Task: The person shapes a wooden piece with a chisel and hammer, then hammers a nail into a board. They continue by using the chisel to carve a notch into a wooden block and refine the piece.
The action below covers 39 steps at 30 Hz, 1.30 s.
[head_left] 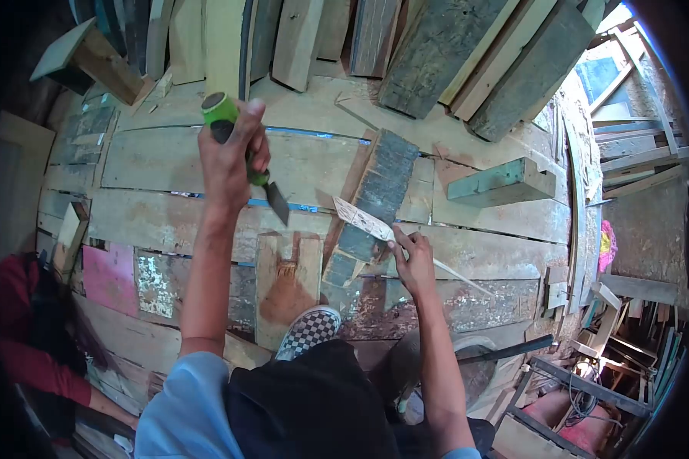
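My left hand [233,157] is raised over the floorboards, its fingers wrapped round the green and black handle of a trowel-like tool [278,203] whose dark pointed blade angles down to the right. Lower and to the right, my right hand [413,260] pinches the end of a pale, flat, marked piece [360,219]. That piece lies across a dark weathered board [381,191] on the floor. Just left of the board is a notched wooden block [289,279] with brown dust on it.
Upright planks and beams [436,57] line the far side. A greenish block [501,183] stands at right. Near my right arm are a round container [475,371] and a metal frame [589,390]. Another person's red sleeve [42,371] shows at lower left.
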Available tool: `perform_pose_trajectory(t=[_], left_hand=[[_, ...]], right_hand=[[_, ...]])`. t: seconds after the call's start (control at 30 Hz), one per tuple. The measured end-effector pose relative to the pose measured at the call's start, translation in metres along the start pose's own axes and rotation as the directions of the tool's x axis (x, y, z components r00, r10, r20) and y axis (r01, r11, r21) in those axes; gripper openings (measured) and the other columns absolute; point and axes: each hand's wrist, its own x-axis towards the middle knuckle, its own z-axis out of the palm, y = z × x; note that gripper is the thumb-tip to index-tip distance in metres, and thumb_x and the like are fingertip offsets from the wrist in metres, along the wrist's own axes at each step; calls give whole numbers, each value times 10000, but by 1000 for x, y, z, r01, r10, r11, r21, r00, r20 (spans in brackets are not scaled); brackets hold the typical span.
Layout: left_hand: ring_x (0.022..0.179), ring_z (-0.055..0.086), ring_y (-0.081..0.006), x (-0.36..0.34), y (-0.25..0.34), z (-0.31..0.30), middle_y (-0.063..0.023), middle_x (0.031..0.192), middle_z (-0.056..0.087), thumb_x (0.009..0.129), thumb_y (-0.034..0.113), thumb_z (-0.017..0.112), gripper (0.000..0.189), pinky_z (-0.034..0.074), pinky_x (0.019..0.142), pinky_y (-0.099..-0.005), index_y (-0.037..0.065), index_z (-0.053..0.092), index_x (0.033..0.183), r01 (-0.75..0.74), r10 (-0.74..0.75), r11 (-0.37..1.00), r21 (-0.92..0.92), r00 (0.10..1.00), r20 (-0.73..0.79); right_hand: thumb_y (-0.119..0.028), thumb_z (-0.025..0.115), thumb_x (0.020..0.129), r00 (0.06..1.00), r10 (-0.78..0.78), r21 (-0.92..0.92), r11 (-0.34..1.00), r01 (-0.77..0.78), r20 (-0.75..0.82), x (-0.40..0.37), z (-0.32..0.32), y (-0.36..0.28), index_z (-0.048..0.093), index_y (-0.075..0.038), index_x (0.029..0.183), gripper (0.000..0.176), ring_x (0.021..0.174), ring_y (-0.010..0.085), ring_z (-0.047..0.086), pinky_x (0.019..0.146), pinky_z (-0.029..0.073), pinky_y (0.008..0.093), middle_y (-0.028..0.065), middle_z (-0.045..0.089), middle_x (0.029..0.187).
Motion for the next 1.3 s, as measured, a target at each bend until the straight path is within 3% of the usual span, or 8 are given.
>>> perform_pose_trajectory(t=[0.13,0.2,0.27,0.53,0.97,1.3], left_hand=[[406,388,-88,4,-18,20,2,545,382,879,260,595,291,317,380,-238,80,421,731,-92,92,996,-17,996,-7],[411,399,-92,1,-29,35,-2,547,389,883,259,589,288,326,385,-247,78,419,736,-77,77,996,-44,997,8],[412,409,-96,-1,-47,48,-4,548,397,883,246,586,276,330,386,-253,77,418,745,27,-28,994,-103,1000,-7],[402,427,-89,-4,-95,69,-5,539,438,838,250,646,281,314,376,-241,72,441,768,56,-54,998,-36,997,58],[414,412,-77,-11,-102,79,-10,538,449,841,167,621,220,322,381,-235,60,447,756,67,-46,994,-81,968,246],[423,418,-70,-15,-104,82,-4,554,458,846,182,628,225,325,386,-229,65,453,764,98,-84,994,-43,961,263]], right_hand=[[-214,587,846,999,34,-56,998,-32,38,5,18,19,595,-178,1192,347,861,306,517,777,398,418,136,565,892],[-228,586,847,996,72,-42,997,-70,46,3,24,27,592,-186,1197,352,876,310,518,792,397,423,138,567,905],[-242,585,848,992,111,-34,993,-109,54,0,26,34,589,-195,1201,356,890,313,518,807,395,427,140,568,918],[-268,588,850,986,155,24,987,-157,61,-8,26,42,585,-175,1208,370,918,338,538,813,413,439,176,582,965],[-244,574,860,987,148,-9,989,-148,65,-7,30,46,574,-171,1213,361,918,353,537,803,415,449,177,585,959],[-250,571,860,972,207,-43,978,-203,107,-6,30,44,565,-211,1223,365,970,344,529,831,405,455,166,577,1016]])
